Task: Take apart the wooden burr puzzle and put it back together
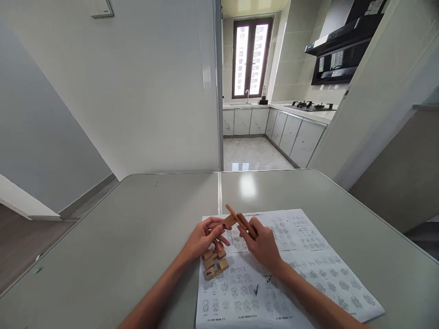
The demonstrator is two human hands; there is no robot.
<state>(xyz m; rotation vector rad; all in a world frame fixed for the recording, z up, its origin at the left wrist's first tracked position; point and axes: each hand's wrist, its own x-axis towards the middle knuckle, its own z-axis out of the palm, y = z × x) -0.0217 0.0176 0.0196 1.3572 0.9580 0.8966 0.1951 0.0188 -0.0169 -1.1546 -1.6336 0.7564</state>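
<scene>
Between my two hands, above the printed sheet (pixel 329 256), are notched wooden puzzle pieces fitted or pressed against each other. My left hand (pixel 204 237) pinches one wooden puzzle piece (pixel 229 222) by its near end. Fingers of my right hand (pixel 262 242) are closed on another wooden puzzle piece (pixel 247 225), which slants across the first. Whether the pieces interlock or only touch, I cannot tell. Below my left hand, several loose notched wooden blocks (pixel 215 264) lie on the sheet's left edge, one marked with a black 3. My left fingers partly cover them.
The sheet carries rows of small assembly diagrams and handwritten check marks. It lies on a grey-green table (pixel 137 256) with a seam (pixel 220 194) down its middle. Beyond the far edge is a kitchen with white cabinets (pixel 250 119) and a gas stove (pixel 310 106).
</scene>
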